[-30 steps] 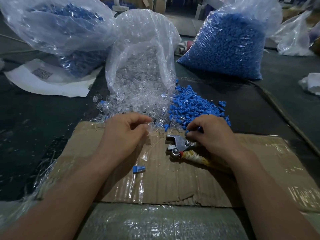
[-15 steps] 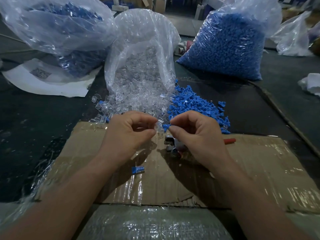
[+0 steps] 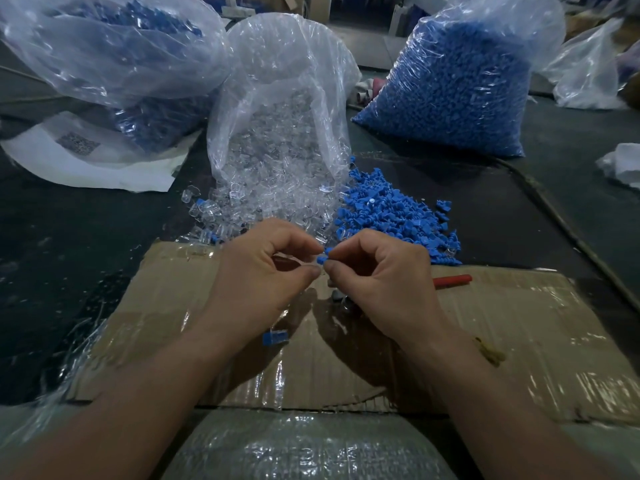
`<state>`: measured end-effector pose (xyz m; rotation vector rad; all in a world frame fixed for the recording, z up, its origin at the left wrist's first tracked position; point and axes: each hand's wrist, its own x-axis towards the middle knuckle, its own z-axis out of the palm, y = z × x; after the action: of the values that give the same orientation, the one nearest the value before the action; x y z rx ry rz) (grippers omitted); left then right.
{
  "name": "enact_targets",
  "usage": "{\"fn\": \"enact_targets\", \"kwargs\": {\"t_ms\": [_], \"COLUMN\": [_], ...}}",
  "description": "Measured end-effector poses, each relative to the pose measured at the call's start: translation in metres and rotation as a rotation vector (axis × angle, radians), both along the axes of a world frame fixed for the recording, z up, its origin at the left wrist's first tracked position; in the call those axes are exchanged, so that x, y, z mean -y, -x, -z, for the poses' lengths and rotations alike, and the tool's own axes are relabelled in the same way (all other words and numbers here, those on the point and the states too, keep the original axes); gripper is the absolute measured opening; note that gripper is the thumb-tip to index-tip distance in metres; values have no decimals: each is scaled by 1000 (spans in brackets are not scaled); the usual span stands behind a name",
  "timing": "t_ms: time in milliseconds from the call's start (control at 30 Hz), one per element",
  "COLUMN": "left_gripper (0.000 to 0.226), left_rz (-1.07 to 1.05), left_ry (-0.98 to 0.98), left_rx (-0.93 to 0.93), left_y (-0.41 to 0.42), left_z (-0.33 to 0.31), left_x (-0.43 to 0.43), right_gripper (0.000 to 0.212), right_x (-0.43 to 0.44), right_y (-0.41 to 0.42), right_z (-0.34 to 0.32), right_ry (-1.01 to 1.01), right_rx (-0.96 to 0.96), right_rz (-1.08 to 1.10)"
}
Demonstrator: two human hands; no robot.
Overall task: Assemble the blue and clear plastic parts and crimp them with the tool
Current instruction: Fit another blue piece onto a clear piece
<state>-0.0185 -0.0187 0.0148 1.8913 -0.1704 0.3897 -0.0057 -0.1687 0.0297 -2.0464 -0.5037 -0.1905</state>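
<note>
My right hand pinches a small blue part between thumb and forefinger, above the cardboard sheet. My left hand meets it fingertip to fingertip and pinches a clear part that I can barely make out. The crimping tool lies on the cardboard under my right hand, mostly hidden; its red handle tip sticks out to the right. One finished blue and clear piece lies under my left wrist. Loose clear parts and loose blue parts are heaped just beyond my hands.
Three big plastic bags stand behind: clear parts in the middle, blue parts at right, mixed pieces at left. A white sheet lies at far left. A wrapped bundle sits at the near edge.
My right hand left the tool, lifted with a blue part from the pile, and came to my left hand. Both hands now meet at the fingertips above the cardboard.
</note>
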Motion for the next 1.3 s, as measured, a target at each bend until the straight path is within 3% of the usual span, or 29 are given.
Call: {"fn": "enact_targets", "kwargs": {"t_ms": [100,233,333,433,600,833,967,1300], "left_gripper": [42,41,34,25,18,10,8,9], "left_rz": [-12,12,62,138,185,199,173,232], "left_ry": [-12,139,234,374,504,520,546,676], "left_rx": [1,-117,-170,-222,-282,-397,-444,-528], "left_y": [2,2,2,2,1,1,0,0], "left_z": [-2,-3,-6,-8,-8,-9,-10,-12], "left_x": [1,2,1,-1,-2,-1,-1,0], "right_gripper": [9,9,19,30,20,16,30,30], "right_x": [0,-1,0,1,0,1,3,6], "right_y": [0,0,-1,-2,-1,-3,-3,-6], "right_z": [0,1,0,-1,1,7,7,10], "right_ry": [-2,-23,-25,-123,-225,-220,-142,-86], "right_rx": [12,9,49,-46,-96,-100,-29,258], "right_rz": [-8,-40,-53,-100,-135,-147,-188,-127]}}
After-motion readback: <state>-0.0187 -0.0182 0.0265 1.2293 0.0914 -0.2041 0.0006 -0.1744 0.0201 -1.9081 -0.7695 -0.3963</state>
